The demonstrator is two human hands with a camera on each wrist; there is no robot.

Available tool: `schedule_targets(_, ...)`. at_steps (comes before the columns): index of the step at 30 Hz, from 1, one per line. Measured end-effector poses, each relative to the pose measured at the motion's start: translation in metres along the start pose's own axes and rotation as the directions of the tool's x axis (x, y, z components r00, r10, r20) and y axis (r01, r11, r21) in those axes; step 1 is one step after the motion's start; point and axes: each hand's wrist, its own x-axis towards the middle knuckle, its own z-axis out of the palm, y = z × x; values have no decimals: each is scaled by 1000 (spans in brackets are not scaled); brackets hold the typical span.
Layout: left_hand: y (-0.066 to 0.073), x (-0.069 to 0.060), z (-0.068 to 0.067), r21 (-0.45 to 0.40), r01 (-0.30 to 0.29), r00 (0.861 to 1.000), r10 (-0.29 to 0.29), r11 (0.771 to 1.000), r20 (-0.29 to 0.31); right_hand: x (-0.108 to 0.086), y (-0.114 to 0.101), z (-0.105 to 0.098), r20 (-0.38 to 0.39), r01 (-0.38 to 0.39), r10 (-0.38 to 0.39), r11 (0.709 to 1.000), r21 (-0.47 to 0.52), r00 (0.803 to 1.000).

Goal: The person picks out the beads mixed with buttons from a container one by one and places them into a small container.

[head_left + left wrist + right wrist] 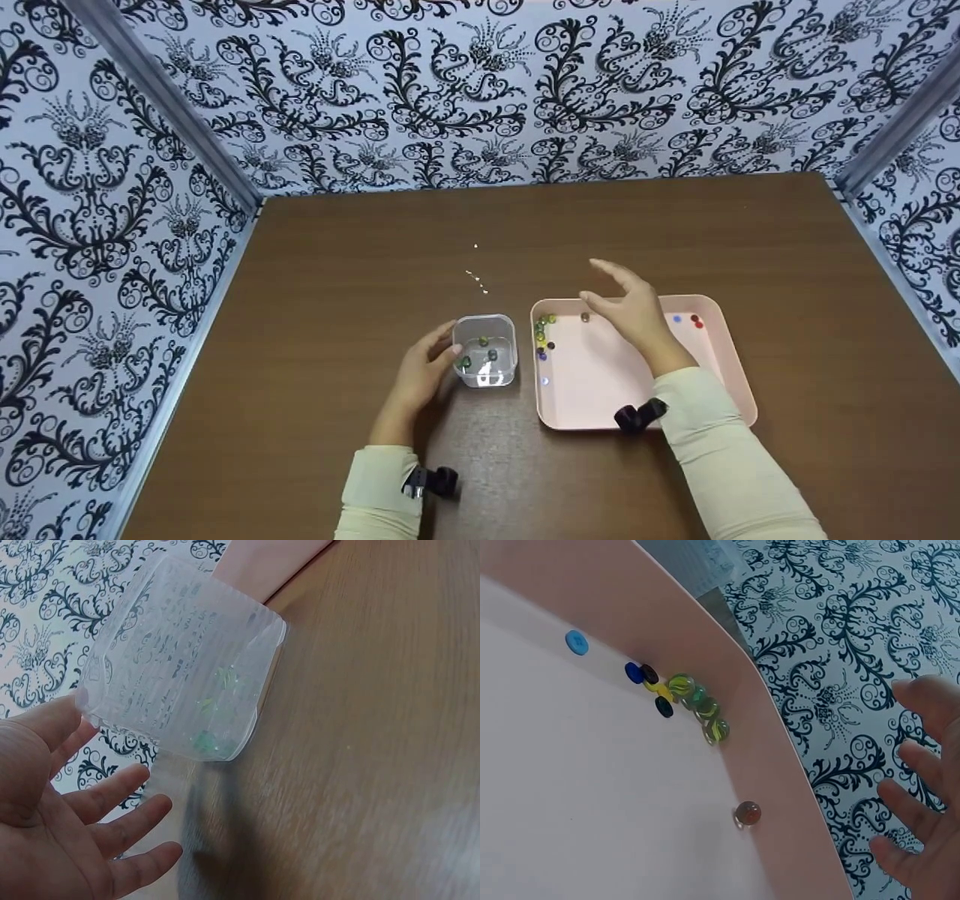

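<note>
A clear plastic container (484, 379) stands on the table with several marbles (484, 341) inside. My left hand (421, 371) pinches its left rim between thumb and finger; in the left wrist view the other fingers (112, 802) spread apart below it. To the right lies a pink tray (600, 405). Green-yellow marbles (709, 709) and small buttons (634, 673) gather along its left side, and one brownish marble (748, 813) sits apart near the far wall. Above the tray hovers my right hand (634, 311), thumb and fingers apart, holding nothing.
Red buttons (697, 322) and a blue button (677, 319) lie in the tray's far right part. The brown table (315, 300) meets patterned walls (487, 97) at the back and sides. Small bright spots (477, 279) show beyond the container.
</note>
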Motion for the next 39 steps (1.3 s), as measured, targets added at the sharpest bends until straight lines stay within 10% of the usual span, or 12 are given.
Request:
schedule_targets(15,-1,-1,1,-14,1,1000,-1,1000,-6,3,5,0,-3,-19,20,988,152,1000)
schedule_targets(39,-1,1,0,-19,15,1000,-15,1000,5,0,16,0,116,-93,91,996,5,989)
